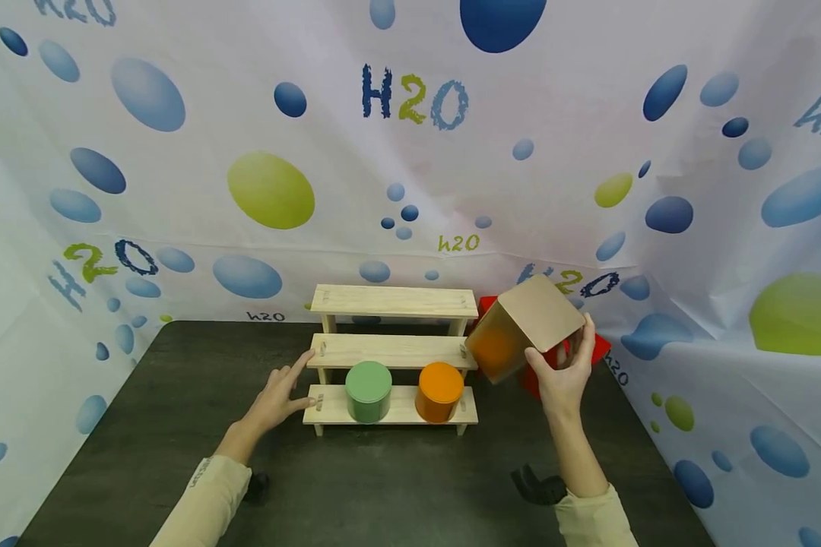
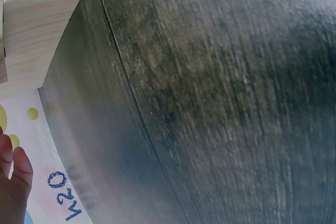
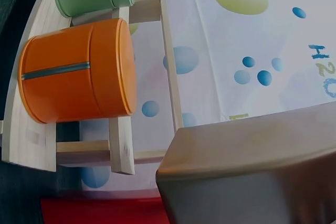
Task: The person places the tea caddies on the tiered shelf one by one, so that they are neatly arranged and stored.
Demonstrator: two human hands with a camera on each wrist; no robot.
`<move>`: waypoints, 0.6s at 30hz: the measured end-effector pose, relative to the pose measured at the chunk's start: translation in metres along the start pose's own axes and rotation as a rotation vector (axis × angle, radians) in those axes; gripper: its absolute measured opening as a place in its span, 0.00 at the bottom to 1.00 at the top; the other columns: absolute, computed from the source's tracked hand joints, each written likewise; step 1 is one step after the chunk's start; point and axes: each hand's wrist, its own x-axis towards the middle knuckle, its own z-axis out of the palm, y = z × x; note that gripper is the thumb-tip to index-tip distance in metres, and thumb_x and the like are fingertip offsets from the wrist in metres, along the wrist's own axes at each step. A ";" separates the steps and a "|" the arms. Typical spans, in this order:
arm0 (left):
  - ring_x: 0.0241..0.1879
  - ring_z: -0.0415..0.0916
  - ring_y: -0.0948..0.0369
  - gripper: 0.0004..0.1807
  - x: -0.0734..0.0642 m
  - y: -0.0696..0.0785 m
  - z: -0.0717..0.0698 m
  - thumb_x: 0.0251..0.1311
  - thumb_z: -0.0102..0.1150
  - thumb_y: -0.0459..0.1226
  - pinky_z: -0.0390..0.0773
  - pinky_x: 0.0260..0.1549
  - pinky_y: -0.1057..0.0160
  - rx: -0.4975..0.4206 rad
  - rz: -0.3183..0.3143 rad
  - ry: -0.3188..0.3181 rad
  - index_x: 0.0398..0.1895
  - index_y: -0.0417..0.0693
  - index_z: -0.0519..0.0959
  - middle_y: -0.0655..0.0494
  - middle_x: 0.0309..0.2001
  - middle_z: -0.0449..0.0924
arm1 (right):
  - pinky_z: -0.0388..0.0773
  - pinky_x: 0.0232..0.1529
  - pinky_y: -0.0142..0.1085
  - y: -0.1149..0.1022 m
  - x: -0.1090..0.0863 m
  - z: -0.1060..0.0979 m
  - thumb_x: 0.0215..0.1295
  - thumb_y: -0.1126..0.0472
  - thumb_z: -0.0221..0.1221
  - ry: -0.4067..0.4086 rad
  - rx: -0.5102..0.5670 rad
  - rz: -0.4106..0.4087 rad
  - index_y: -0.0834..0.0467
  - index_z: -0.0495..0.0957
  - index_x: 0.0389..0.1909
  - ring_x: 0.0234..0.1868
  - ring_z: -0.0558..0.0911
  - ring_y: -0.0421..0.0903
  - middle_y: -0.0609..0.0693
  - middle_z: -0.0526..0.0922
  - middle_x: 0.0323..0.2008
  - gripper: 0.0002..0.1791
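My right hand [image 1: 565,381] grips a gold-coloured rectangular tin [image 1: 542,310] by its right side. The tin is tilted and held up to the right of a three-step wooden shelf [image 1: 383,350]. In the right wrist view a rounded edge of this gold tin [image 3: 247,156] fills the lower right. My left hand [image 1: 275,396] is at the left end of the shelf, its index finger and thumb extended towards the two lower steps. On the lowest step stand a round green tin [image 1: 368,392] and a round orange tin [image 1: 440,393].
A red object [image 1: 600,348], partly hidden behind the gold tin and right hand, stands at the table's back right. The dark table [image 1: 383,486] backs onto a white curtain [image 1: 356,167] with blue and green dots. Black straps [image 1: 539,486] show near the wrists.
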 end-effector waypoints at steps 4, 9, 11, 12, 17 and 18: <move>0.29 0.51 0.58 0.50 -0.002 0.000 0.002 0.47 0.68 0.37 0.56 0.20 0.64 -0.007 -0.014 -0.006 0.70 0.58 0.48 0.52 0.27 0.58 | 0.57 0.62 0.31 0.003 0.003 0.005 0.46 0.68 0.68 -0.031 -0.004 -0.001 0.63 0.47 0.68 0.61 0.59 0.46 0.53 0.59 0.63 0.51; 0.29 0.50 0.58 0.50 0.000 0.002 0.001 0.47 0.68 0.38 0.56 0.19 0.64 -0.022 -0.010 -0.004 0.71 0.57 0.48 0.50 0.28 0.59 | 0.55 0.63 0.33 0.007 0.014 0.012 0.47 0.67 0.67 -0.070 -0.014 -0.010 0.64 0.45 0.69 0.59 0.60 0.45 0.52 0.59 0.62 0.51; 0.29 0.51 0.58 0.50 0.000 0.003 0.001 0.47 0.68 0.38 0.56 0.19 0.64 -0.020 -0.009 -0.008 0.71 0.58 0.48 0.50 0.28 0.59 | 0.57 0.62 0.32 0.007 0.019 0.014 0.48 0.68 0.66 -0.092 -0.008 -0.017 0.64 0.45 0.69 0.58 0.61 0.44 0.52 0.60 0.61 0.50; 0.29 0.51 0.58 0.50 0.001 0.003 0.001 0.47 0.68 0.38 0.56 0.19 0.64 -0.016 -0.007 -0.007 0.71 0.57 0.48 0.50 0.28 0.59 | 0.58 0.61 0.31 0.007 0.021 0.015 0.48 0.68 0.66 -0.101 -0.005 -0.019 0.64 0.46 0.69 0.57 0.62 0.44 0.52 0.61 0.61 0.50; 0.29 0.51 0.58 0.50 0.001 0.001 0.002 0.46 0.68 0.38 0.56 0.20 0.64 -0.001 -0.008 -0.005 0.70 0.56 0.48 0.50 0.28 0.59 | 0.61 0.59 0.29 0.011 0.032 0.020 0.49 0.66 0.67 -0.155 0.017 -0.027 0.62 0.48 0.68 0.57 0.66 0.46 0.51 0.63 0.59 0.49; 0.29 0.51 0.58 0.50 0.001 0.001 0.002 0.46 0.68 0.38 0.56 0.20 0.64 0.000 -0.008 -0.005 0.70 0.56 0.49 0.49 0.28 0.60 | 0.60 0.59 0.30 0.012 0.034 0.021 0.49 0.65 0.67 -0.164 0.025 -0.028 0.62 0.48 0.69 0.57 0.66 0.46 0.51 0.63 0.59 0.49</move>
